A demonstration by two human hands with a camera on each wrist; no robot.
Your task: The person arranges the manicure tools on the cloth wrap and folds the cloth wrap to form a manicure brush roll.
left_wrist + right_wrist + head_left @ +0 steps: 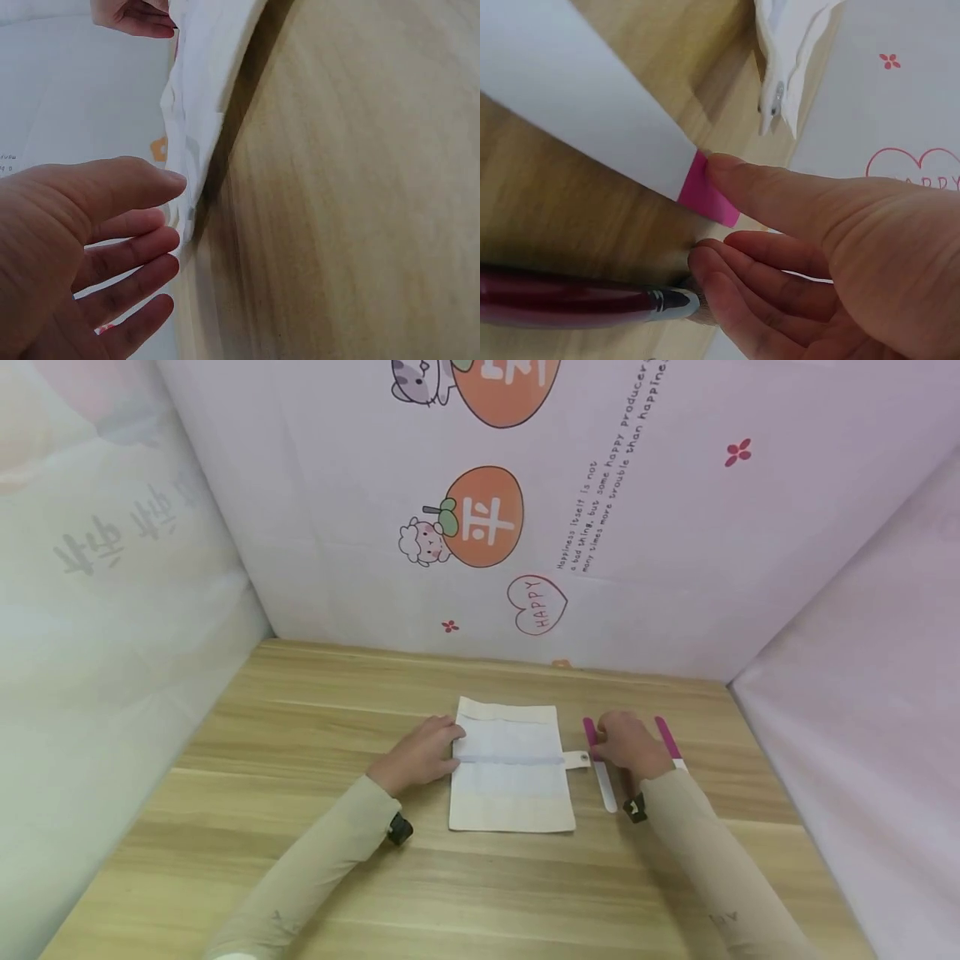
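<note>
Left hand (422, 755) rests with relaxed, straight fingers (142, 247) at the left edge of the cream cloth pouch (512, 767), mid-desk (300, 860). Right hand (628, 745) covers the middle of the pink-and-white stick (604, 778), thumb on its pink end. Whether it's truly gripped is hard to tell; a second stick (668, 740) lies half hidden behind.

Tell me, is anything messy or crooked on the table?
Nothing stands out. The cloth pouch lies flat and square under the left hand, and the right hand touches a pink and white stick beside it.
</note>
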